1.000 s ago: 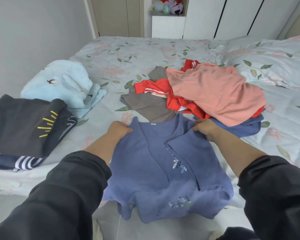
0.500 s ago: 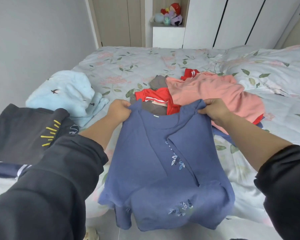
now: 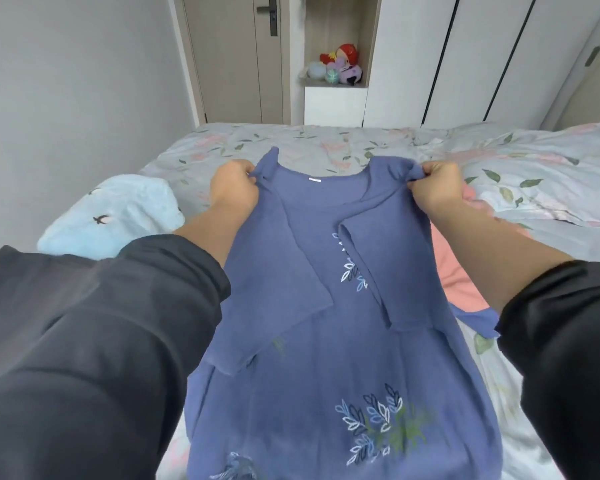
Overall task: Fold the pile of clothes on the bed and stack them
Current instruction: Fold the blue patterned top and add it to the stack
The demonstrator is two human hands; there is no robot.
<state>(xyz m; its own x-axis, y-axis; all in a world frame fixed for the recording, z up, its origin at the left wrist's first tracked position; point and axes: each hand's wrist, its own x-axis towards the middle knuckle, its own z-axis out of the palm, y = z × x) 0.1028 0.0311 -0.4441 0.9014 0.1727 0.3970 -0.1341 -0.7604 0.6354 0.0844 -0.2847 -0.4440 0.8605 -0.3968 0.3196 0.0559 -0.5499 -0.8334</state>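
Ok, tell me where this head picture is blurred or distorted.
Head view: light soft and even, no glare; the blue leaf-embroidered knit top smears with motion blur near its lower embroidery; wide-angle distortion tilts the white wardrobe doors outward.

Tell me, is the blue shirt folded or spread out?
Partly folded: both sleeves are turned in across the blue shirt, but its body hangs unfolded, gripped at the shoulders by the left hand and right hand.
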